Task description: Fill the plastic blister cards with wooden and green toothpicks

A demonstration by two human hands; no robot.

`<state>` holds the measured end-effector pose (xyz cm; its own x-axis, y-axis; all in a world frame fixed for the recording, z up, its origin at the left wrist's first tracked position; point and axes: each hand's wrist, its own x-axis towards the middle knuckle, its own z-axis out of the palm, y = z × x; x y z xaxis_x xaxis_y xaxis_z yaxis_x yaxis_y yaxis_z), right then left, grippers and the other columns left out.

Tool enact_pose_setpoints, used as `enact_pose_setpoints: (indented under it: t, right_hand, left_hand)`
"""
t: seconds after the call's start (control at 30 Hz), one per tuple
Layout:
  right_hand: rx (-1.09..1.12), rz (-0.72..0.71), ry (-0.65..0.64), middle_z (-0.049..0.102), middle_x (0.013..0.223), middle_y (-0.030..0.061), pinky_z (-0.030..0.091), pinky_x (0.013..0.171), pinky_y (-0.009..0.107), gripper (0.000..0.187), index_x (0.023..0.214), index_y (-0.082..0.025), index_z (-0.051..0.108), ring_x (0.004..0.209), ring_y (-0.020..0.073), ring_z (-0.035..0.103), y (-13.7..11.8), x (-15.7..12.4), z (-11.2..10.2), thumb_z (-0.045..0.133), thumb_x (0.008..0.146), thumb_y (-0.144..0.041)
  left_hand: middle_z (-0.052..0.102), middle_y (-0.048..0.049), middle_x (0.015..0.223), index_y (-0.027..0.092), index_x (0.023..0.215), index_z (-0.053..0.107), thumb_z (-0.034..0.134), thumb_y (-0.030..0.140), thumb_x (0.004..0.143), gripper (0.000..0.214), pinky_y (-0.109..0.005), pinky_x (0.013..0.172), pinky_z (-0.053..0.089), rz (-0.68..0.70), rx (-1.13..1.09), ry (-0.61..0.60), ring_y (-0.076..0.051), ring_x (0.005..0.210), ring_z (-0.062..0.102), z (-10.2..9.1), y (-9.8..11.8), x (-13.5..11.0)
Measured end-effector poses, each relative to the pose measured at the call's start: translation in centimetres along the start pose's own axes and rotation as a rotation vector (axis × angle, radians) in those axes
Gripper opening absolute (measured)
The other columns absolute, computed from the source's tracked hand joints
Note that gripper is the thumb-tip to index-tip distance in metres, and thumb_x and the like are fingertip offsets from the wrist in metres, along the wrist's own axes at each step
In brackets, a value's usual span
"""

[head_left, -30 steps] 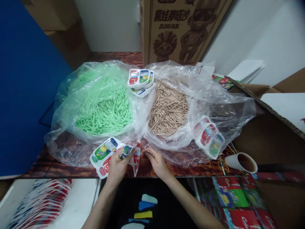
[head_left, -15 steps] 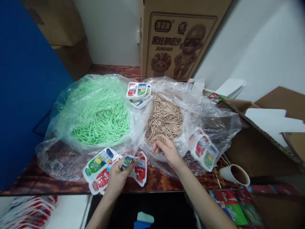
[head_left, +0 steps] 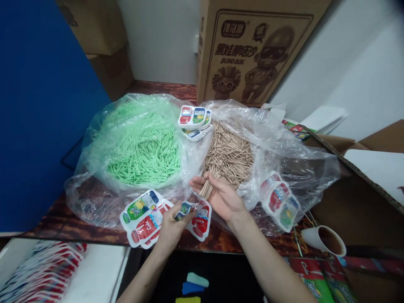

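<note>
My left hand (head_left: pixel 173 225) pinches a small drink-printed packet (head_left: pixel 186 209), its red cola half (head_left: pixel 201 221) sticking out to the right. Under and left of that hand lie more printed packets (head_left: pixel 143 216) with green and red bottle shapes. A small bundle of thin tan sticks (head_left: pixel 208 188) rests in my right hand (head_left: pixel 225 198), held between the thumb and the fingers. Just behind this hand is an open clear bag of tan sticks (head_left: pixel 230 153). Left of it, another clear bag holds light green sticks (head_left: pixel 148 155).
Printed packets (head_left: pixel 194 118) lie between the bags, others (head_left: pixel 280 202) on the right plastic. A paper cup (head_left: pixel 325 240) of brown liquid stands near the right edge beside an open carton (head_left: pixel 353 189). A tall cardboard box (head_left: pixel 249 54) stands behind.
My right hand has drawn back slightly from the tan sticks and turned, now showing a bundle of them. My left hand still pinches the packet. The whole view has shifted a little.
</note>
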<state>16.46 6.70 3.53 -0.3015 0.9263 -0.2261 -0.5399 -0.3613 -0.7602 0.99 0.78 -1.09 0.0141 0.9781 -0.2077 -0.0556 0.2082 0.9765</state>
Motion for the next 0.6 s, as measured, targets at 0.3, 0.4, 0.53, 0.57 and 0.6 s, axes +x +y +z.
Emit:
enact_pose_setpoints:
  t: [0.3, 0.4, 0.53, 0.57, 0.6]
  right_hand:
    - [-0.23, -0.011, 0.062, 0.075, 0.085, 0.0061, 0.054, 0.075, 0.035, 0.017, 0.083, -0.019, 0.055, 0.078, 0.0201, 0.07, 0.6, -2.1, 0.3, 0.065, 0.082, -0.033]
    - [-0.28, 0.062, -0.053, 0.074, 0.092, 0.0064, 0.052, 0.081, 0.037, 0.018, 0.081, -0.018, 0.057, 0.085, 0.0208, 0.068, 0.4, -2.5, 0.1, 0.067, 0.08, -0.033]
    - [-0.357, 0.097, -0.117, 0.068, 0.109, 0.0065, 0.046, 0.093, 0.039, 0.016, 0.09, -0.019, 0.063, 0.105, 0.0231, 0.062, 0.3, -2.9, -0.5, 0.066, 0.082, -0.032]
    - [-0.394, 0.097, -0.121, 0.066, 0.112, 0.0058, 0.045, 0.095, 0.039, 0.02, 0.098, -0.02, 0.064, 0.109, 0.0229, 0.06, 0.3, -3.0, -0.7, 0.066, 0.082, -0.032]
    - [-0.422, 0.096, -0.124, 0.065, 0.114, 0.0049, 0.044, 0.096, 0.039, 0.027, 0.107, -0.023, 0.062, 0.11, 0.0222, 0.059, 0.3, -3.1, -0.8, 0.066, 0.082, -0.031]
  left_hand:
    - [0.06, 0.0029, 0.059, 0.016, 0.066, 0.065, 0.08, 0.03, 0.062, 0.021, -0.024, 0.054, 0.043, -0.169, -0.143, -0.026, -0.013, 0.054, 0.052, -0.1, -1.5, 0.2]
    - [0.064, 0.0019, 0.064, 0.016, 0.071, 0.069, 0.078, 0.029, 0.065, 0.018, -0.025, 0.059, 0.046, -0.117, -0.102, -0.043, -0.014, 0.059, 0.056, 0.0, -0.9, 0.2]
    - [0.068, 0.0016, 0.071, 0.017, 0.078, 0.073, 0.075, 0.029, 0.068, 0.016, -0.025, 0.067, 0.047, 0.001, -0.001, -0.004, -0.016, 0.069, 0.059, -0.2, -0.2, 0.2]
    - [0.067, 0.0016, 0.07, 0.017, 0.077, 0.073, 0.074, 0.029, 0.069, 0.015, -0.025, 0.066, 0.046, 0.018, 0.021, 0.008, -0.016, 0.069, 0.058, -0.2, -0.2, 0.1]
    - [0.067, 0.0016, 0.07, 0.017, 0.075, 0.072, 0.074, 0.029, 0.069, 0.014, -0.024, 0.065, 0.046, 0.03, 0.036, 0.017, -0.016, 0.068, 0.058, -0.3, -0.2, 0.1]
